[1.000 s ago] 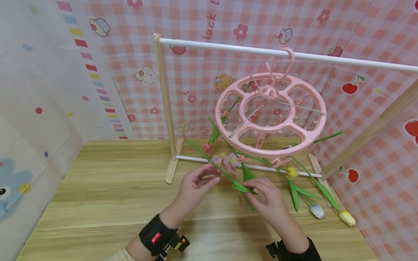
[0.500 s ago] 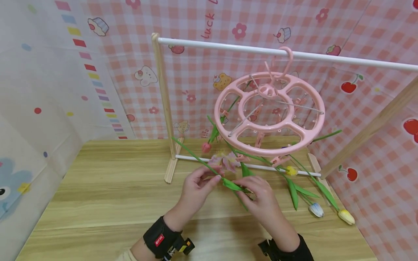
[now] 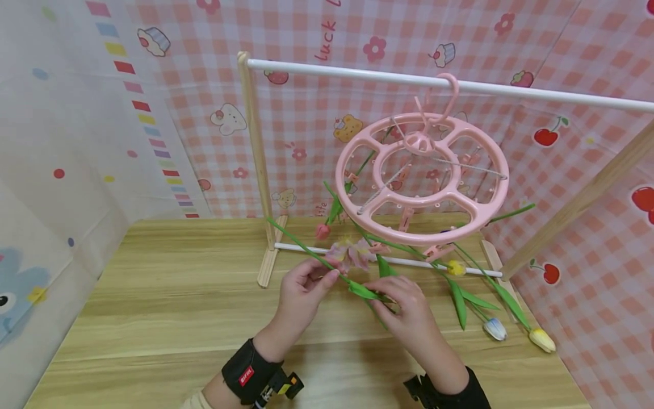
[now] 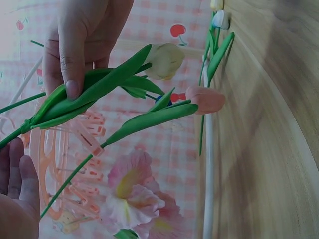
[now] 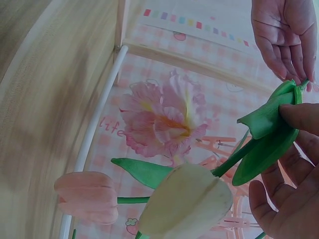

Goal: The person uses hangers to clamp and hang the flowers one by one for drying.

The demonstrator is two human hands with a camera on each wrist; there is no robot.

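While both hands work below a pink round hanger (image 3: 416, 200), a cream tulip (image 5: 187, 201) is held between them, slanting above the worktop (image 3: 168, 318) in front of the rack. The left hand (image 3: 305, 287) has its grip together on the green stem (image 3: 301, 244), thumb and forefinger pinching it, and the bare end of that stem runs up past the hand toward the rack's left wooden post (image 3: 259, 165). The grip of the right hand (image 3: 409, 304) is clamped on the same tulip nearer the flower, its thumb pressed against the green leaves (image 3: 363, 290); the cream bloom is hidden in the head view but plain in both wrist views. Just beyond the left hand is a ruffled pink flower (image 3: 352, 254), with a red-pink tulip (image 3: 323, 231) behind it to the left. A pale pink tulip (image 4: 205, 99) shows in the wrist views, and in the left one a pink clip (image 4: 87, 142) meets its stem. The hanger is hooked over the white top rail (image 3: 357, 71). To the right, a small yellow flower (image 3: 456, 268), a blue-white tulip (image 3: 495, 329) and a pale yellow tulip (image 3: 542, 340) point downward; whether the latter two touch the worktop I cannot tell. Pink checked cloth (image 3: 301, 113) stands behind the rack, and each wrist wears a black band (image 3: 245, 369).
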